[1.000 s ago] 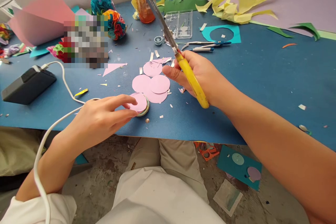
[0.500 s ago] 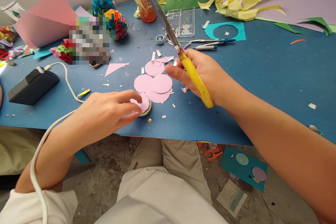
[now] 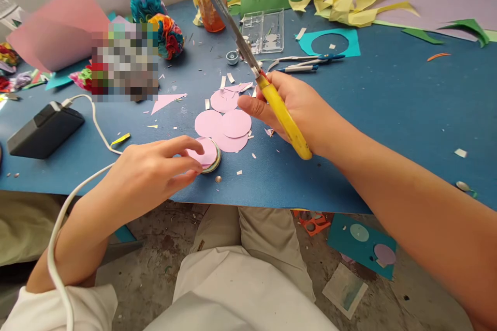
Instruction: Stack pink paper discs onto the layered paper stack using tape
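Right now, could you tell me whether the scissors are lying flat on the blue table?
No, the right hand grips the yellow-handled scissors and holds them raised, blades pointing up and away above the blue table.
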Demonstrator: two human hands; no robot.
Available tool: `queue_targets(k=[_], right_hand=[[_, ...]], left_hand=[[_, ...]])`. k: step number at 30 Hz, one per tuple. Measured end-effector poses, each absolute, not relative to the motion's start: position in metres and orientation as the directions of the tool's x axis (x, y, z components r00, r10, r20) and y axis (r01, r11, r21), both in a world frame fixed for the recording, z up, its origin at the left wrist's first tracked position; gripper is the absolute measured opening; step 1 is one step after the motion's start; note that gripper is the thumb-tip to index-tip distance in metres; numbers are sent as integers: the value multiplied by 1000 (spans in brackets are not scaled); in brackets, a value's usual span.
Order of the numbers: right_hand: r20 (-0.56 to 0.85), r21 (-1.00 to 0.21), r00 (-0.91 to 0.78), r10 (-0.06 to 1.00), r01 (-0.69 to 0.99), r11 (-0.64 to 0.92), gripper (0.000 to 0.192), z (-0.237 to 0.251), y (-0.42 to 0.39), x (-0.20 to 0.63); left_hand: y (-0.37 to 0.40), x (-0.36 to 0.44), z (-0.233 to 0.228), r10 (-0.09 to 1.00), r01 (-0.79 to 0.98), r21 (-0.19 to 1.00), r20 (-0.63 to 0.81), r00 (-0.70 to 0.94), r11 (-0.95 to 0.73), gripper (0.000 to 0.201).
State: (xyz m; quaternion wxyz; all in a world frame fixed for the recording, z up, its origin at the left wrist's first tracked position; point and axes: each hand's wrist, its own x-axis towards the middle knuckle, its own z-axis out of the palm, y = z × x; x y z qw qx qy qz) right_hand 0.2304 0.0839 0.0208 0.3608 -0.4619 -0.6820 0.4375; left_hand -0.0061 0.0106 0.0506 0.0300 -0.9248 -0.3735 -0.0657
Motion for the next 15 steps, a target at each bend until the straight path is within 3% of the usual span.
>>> queue_targets(k=[15], right_hand=[[77,-927,-298,951,330,178,54,22,82,231]], left_hand=[[9,-2,51,718,724,19,151,680,-689,12]])
